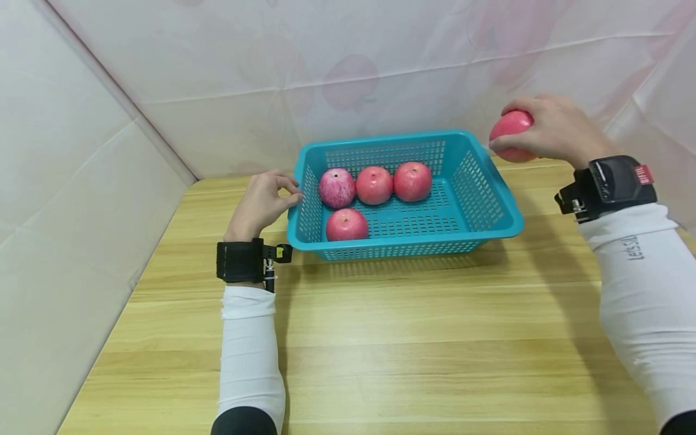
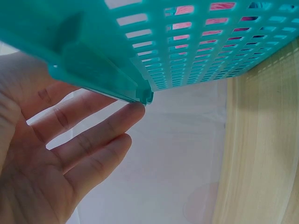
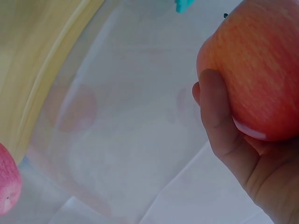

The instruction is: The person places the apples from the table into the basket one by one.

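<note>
My right hand point(image 1: 557, 127) grips a red apple point(image 1: 511, 130) in the air, beyond the right end of a turquoise plastic basket point(image 1: 513, 226). In the right wrist view the thumb lies along the side of this apple point(image 3: 261, 70). My left hand point(image 1: 263, 202) pinches the left rim of the basket; in the left wrist view several fingers point(image 2: 100, 133) reach under that rim. Inside the basket sit a streaky purple-pink apple point(image 1: 337, 188), two red apples side by side point(image 1: 374, 185) and another red apple point(image 1: 347, 225) near the front left.
The basket stands near the back of a wooden table point(image 1: 380, 350). Pale printed cloth point(image 1: 228, 103) hangs behind and at both sides. Another pink-red apple point(image 3: 7, 182) shows at the left edge of the right wrist view.
</note>
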